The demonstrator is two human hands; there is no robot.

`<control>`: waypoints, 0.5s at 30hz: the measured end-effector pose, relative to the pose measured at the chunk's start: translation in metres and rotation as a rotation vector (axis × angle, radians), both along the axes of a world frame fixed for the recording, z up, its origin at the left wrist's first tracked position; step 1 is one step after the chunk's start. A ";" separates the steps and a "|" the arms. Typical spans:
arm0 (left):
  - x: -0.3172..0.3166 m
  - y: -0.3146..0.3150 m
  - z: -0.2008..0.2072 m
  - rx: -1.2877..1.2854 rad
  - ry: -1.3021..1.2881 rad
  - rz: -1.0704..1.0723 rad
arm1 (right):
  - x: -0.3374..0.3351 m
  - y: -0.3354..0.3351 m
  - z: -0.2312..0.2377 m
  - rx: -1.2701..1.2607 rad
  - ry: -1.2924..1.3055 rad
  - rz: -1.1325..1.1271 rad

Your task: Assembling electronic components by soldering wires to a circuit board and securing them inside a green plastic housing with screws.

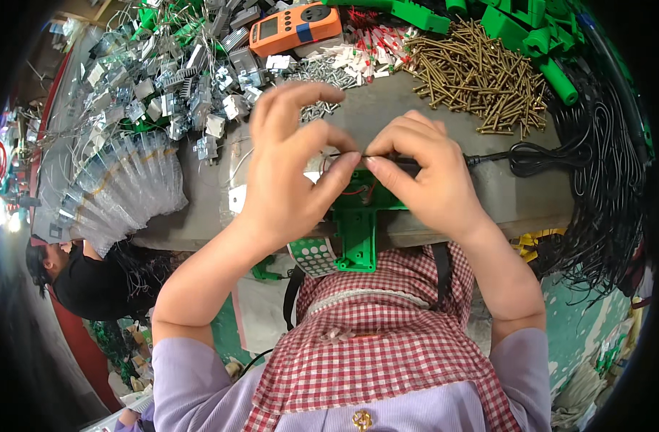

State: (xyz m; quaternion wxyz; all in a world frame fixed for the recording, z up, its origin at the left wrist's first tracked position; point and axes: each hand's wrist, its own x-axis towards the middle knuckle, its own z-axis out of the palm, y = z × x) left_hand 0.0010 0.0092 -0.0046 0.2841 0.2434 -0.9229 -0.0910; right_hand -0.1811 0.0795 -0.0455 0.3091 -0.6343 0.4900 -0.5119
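Above a green T-shaped plastic housing [359, 241] at the table's near edge, my two hands meet fingertip to fingertip. Thumb and index finger of my left hand [290, 162] are pinched on a thin wire, its other fingers curled loosely above. My right hand [426, 165] pinches the wire too, close to the left fingertips; the wire's exact ends are hidden by the fingers. Inside the housing, red wires [352, 192] show below my fingers. A black power cord [488, 157] runs out to the right from beneath my right hand.
Brass-coloured screws [480, 75] are heaped at the back right, beside bundled black cords [596, 158]. Small metal-and-white electrical parts [178, 86], an orange meter [295, 29] and clear plastic bags [128, 187] lie leftward. Another person [92, 281] sits at far left.
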 end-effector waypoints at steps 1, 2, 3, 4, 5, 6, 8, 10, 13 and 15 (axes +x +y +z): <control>-0.002 0.002 -0.001 0.367 0.034 0.031 | 0.002 0.001 0.004 -0.151 0.201 -0.096; -0.004 0.004 -0.002 0.891 0.146 0.124 | 0.003 0.002 0.005 -0.303 0.401 -0.191; -0.002 0.001 -0.003 0.892 0.146 0.120 | 0.002 0.002 0.004 -0.302 0.404 -0.195; 0.003 -0.004 -0.003 0.570 0.092 0.054 | 0.000 0.002 0.001 -0.197 0.297 -0.142; 0.004 -0.007 -0.004 0.248 0.038 -0.011 | -0.003 0.002 -0.001 -0.092 0.190 -0.090; -0.003 -0.005 0.002 -0.111 0.052 -0.009 | -0.003 0.001 -0.002 0.059 -0.001 -0.019; -0.003 -0.005 0.002 -0.214 0.005 -0.042 | -0.003 0.002 -0.002 0.112 -0.066 0.003; -0.002 -0.006 0.006 -0.131 -0.070 -0.066 | -0.001 0.001 -0.001 0.161 -0.130 0.044; -0.001 -0.008 0.005 0.699 -0.052 0.007 | 0.004 0.001 0.001 -0.237 0.338 -0.130; -0.009 -0.024 -0.004 0.777 -0.058 0.028 | 0.004 -0.001 -0.004 -0.257 0.413 -0.223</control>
